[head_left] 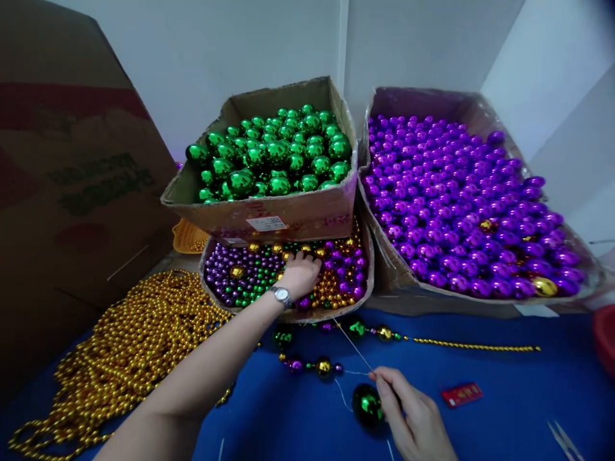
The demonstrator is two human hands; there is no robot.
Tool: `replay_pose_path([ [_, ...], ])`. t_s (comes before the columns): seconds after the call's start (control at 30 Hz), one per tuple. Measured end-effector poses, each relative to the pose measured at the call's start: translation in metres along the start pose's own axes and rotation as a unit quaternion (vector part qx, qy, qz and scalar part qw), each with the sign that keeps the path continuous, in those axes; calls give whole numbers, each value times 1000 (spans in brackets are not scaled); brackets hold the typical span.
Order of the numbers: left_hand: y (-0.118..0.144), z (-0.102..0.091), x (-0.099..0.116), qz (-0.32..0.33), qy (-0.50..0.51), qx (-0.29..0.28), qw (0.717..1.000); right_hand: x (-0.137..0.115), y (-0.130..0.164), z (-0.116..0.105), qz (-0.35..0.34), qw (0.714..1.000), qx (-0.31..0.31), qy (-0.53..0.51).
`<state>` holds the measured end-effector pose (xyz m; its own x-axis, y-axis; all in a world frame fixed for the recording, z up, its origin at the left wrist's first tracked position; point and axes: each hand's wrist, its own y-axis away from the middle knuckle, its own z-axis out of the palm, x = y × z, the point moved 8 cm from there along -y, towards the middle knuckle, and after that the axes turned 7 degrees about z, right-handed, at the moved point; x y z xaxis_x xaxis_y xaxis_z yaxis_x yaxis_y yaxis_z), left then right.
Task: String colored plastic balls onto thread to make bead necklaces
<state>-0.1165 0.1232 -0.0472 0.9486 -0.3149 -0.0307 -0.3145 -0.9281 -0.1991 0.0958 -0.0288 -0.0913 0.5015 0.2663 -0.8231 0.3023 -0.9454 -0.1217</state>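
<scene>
Near centre: bare blue counter gives open passage.
Left: gold bead pile blocks.
Far: green-ball box, purple-ball box wall it off.

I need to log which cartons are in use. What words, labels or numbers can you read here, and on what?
None can be read.
Large carton at the left: green and red print, too blurred to read.
White sticker on the box of green balls: print too small to read.
Pink print on that box front: illegible.
Small red packet on the blue table: marks too small to read.
</scene>
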Motion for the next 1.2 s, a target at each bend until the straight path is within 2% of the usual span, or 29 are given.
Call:
replay_pose_path([
  [0.1, -1, -1, 2, 5, 20, 5, 1000, -2, 0, -3, -3, 1000, 15, 1],
  [0.23, 18, -21, 14, 12, 80, 33, 996, -4, 0, -3, -8, 1000, 7, -2],
  [0.3, 32, -34, 21, 9, 171, 68, 983, -5, -1, -4, -10, 1000, 13, 0],
  [0.37, 46, -43, 27, 0, 272, 101, 957, -6, -2, -5, -17, 1000, 23, 8],
  [0.43, 57, -46, 33, -12, 323, 115, 939, -8, -3, -5, -28, 999, 29, 19],
  [0.67, 69, -49, 50, -3, 339, 130, 932, -10, -2, -4, -44, 998, 32, 33],
  [0.9, 70, -46, 52, -16, 362, 110, 926, -7, 0, -5, -41, 998, 24, 29],
  [1.2, 74, -48, 57, -16, 370, 118, 922, -6, 0, -3, -45, 998, 24, 41],
])
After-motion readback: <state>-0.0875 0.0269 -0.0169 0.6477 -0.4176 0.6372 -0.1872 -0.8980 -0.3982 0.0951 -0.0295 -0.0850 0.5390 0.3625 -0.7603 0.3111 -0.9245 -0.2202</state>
